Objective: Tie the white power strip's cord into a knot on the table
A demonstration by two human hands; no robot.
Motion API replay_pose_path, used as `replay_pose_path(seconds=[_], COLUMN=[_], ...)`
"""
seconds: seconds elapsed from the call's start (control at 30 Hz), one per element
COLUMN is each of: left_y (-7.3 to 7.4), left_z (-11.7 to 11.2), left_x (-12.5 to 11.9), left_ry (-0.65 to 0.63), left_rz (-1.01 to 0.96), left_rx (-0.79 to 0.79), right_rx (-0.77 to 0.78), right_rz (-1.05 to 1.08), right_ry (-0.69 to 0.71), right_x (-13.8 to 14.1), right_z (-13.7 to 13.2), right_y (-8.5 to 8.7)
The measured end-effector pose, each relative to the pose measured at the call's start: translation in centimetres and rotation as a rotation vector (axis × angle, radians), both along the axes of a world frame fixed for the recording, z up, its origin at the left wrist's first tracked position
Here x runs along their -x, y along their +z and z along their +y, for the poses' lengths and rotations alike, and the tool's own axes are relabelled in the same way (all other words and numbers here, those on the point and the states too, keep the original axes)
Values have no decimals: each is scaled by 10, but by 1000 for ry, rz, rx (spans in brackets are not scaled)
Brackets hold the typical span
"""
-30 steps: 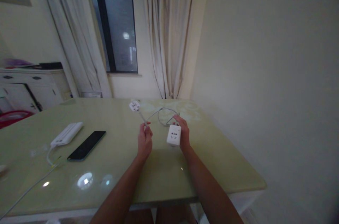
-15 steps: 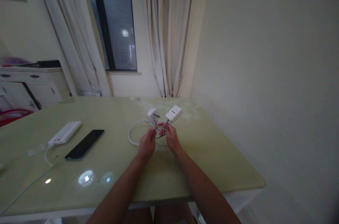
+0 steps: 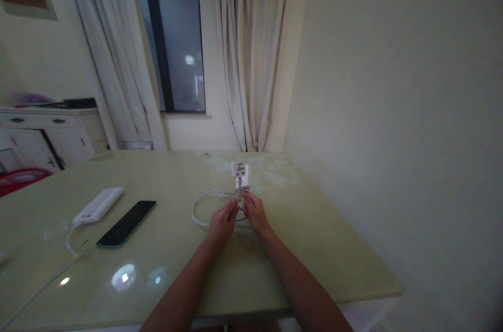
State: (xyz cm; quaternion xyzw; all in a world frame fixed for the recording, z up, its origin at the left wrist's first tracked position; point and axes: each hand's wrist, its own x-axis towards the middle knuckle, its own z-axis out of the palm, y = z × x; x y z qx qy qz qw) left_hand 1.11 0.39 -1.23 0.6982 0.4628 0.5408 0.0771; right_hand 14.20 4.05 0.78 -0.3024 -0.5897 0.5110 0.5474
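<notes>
Over the middle of the table, my left hand (image 3: 222, 223) is closed on the cord just below a white power plug (image 3: 238, 169). The plug's metal prongs show at its top. My right hand (image 3: 256, 212) is beside it, fingers closed on the cord under a white socket block (image 3: 246, 177). From my view the plug stands in front of the block and covers part of it. Whether the two touch I cannot tell. A white cord (image 3: 194, 209) loops out to the left of my hands, and part of it is hidden behind my fingers.
On the left of the greenish table (image 3: 314, 248) lie a black phone (image 3: 128, 223) and a white power bank (image 3: 99, 205) with a thin white cable (image 3: 43, 287). A wall (image 3: 393, 112) runs along the right side. Behind are curtains (image 3: 255, 59) and a white cabinet (image 3: 66, 135).
Plug and socket block have come together, the plug shifting right and the block left. My hands are closer to each other. The head view has tilted up slightly.
</notes>
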Motion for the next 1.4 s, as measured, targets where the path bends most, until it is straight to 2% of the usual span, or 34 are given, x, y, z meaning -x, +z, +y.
replay_pose_path(seconds=[0.2, 0.5, 0.67, 0.77, 0.83, 0.9, 0.97, 1.03, 1.27, 1.4], left_y=[-6, 8, 18, 22, 24, 24, 22, 20, 15, 20], left_z=[3, -6, -8, -7, -7, -6, -4, -2, 4, 2], left_x=[1, -2, -1, 1, 2, 2, 3, 3, 3, 3], left_ry=[64, 32, 168, 230, 211, 140, 47, -11, -76, -48], left_rz=[115, 46, 37, 54, 80, 94, 72, 11, -202, -242], left_rx=[-45, 24, 25, 110, 242, 372, 422, 401, 341, 332], right_rx=[17, -63, -75, -72, -56, -17, 11, 11, -58, -63], right_rz=[-16, -70, -86, -67, -18, 57, 111, 101, -11, -45], right_ry=[74, 72, 80, 89, 102, 121, 135, 138, 69, 28], right_x=[-1, 1, 3, 6, 9, 11, 12, 10, 3, 4], right_z=[3, 2, 2, -1, -3, -4, -4, -4, -2, 0], right_y=[-2, -6, -10, -13, -14, -15, -14, -11, -4, -8])
